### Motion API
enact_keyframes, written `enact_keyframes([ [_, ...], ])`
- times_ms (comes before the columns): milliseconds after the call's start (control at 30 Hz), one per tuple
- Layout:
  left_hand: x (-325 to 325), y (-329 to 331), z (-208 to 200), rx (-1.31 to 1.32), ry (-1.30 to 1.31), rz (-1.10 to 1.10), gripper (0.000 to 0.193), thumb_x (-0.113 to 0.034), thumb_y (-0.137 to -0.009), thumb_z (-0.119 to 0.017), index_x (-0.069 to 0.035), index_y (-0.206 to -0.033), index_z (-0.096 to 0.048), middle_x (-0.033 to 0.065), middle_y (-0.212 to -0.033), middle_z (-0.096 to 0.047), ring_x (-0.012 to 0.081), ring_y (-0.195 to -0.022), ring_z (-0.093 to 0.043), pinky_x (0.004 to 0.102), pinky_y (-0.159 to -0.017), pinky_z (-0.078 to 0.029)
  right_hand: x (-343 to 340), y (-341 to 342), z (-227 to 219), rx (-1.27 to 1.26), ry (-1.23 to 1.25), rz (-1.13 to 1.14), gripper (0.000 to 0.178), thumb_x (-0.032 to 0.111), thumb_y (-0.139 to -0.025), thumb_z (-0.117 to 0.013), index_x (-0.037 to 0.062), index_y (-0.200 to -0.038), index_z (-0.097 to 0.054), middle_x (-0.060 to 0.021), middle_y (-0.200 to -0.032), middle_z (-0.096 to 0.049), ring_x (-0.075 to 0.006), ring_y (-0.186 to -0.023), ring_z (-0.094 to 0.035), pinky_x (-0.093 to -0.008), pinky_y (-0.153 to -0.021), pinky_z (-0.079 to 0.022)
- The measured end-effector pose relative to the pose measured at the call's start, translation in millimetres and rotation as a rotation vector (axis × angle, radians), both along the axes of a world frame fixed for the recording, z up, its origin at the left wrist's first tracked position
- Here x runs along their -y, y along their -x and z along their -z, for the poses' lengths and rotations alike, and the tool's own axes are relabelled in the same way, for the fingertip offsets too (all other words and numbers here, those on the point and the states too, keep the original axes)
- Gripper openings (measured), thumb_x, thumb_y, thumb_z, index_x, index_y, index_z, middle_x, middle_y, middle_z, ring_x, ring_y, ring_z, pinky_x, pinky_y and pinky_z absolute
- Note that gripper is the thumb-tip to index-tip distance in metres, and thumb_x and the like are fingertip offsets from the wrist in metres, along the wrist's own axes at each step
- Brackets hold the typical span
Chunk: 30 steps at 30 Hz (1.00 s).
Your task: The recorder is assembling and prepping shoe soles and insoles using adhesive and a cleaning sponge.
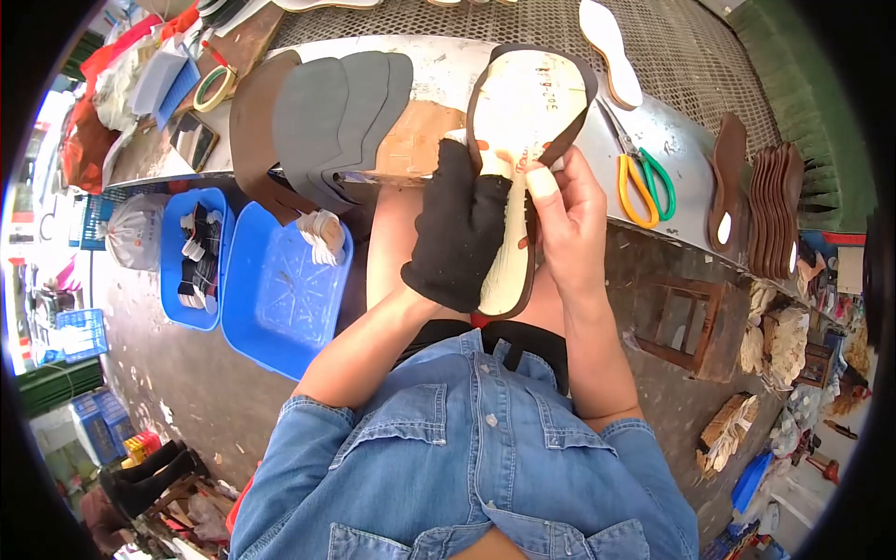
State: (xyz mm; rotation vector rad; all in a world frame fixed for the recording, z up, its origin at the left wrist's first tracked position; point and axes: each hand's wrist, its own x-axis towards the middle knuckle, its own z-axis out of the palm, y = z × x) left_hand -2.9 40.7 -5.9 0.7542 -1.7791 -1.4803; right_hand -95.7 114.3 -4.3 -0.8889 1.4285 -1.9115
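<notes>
A shoe insole [530, 93] is held upright in front of my body, its toe end pointing away from me. Its face is cream with red and dark marks, and a dark brown strip wraps round the edge. My left hand [457, 224], in a black glove with bare fingertips, grips its left side. My bare right hand [574, 219] pinches the right side, thumb on the cream face. Right of it on the bench lie scissors [631, 149] with one orange and one green handle. Left of it are grey curved sheets [313, 112] over brown sheets [252, 121].
The metal bench [439, 56] crosses the far side. Brown insoles [775, 210] stand stacked at its right, and a white insole [611, 51] lies farther back. Blue bins [280, 308] sit at lower left. A wooden stool frame [686, 327] is on the floor at right.
</notes>
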Motion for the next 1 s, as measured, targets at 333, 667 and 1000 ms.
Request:
enact_keyframes([
  [333,52,2,0,-0.446,-0.785,0.311,0.040,-0.028,-0.088,-0.056,0.000,-0.116,-0.051,0.0096,-0.103,-0.061,0.0154,-0.088,-0.061,0.0278,-0.074,-0.051,-14,-8,12,-0.048,-0.165,-0.216,0.018,0.011,-0.085,-0.062,-0.0008,-0.090,-0.048,0.0002,-0.057,-0.048,-0.0033,-0.054,-0.044,-0.0221,-0.047,-0.037],
  [667,17,10,-11,-0.434,-0.757,0.168,0.041,-0.017,-0.084,-0.060,0.002,-0.119,-0.050,0.0093,-0.105,-0.061,0.0141,-0.091,-0.061,0.0275,-0.077,-0.050,4,22,8,0.545,0.083,-0.115,0.059,0.047,-0.096,-0.032,-0.0002,-0.130,-0.040,-0.0174,-0.118,-0.055,-0.0246,-0.103,-0.058,-0.0367,-0.090,-0.046],
  [1000,-4,16,-13,-0.448,-0.547,-0.012,0.034,-0.015,-0.086,-0.060,0.004,-0.114,-0.052,0.0106,-0.099,-0.062,0.0149,-0.082,-0.062,0.0264,-0.069,-0.051,14,31,-4,-0.130,-0.054,0.138,0.028,0.019,-0.091,-0.053,-0.0012,-0.072,-0.058,0.0048,-0.060,-0.050,-0.0015,-0.059,-0.041,-0.0194,-0.050,-0.033],
])
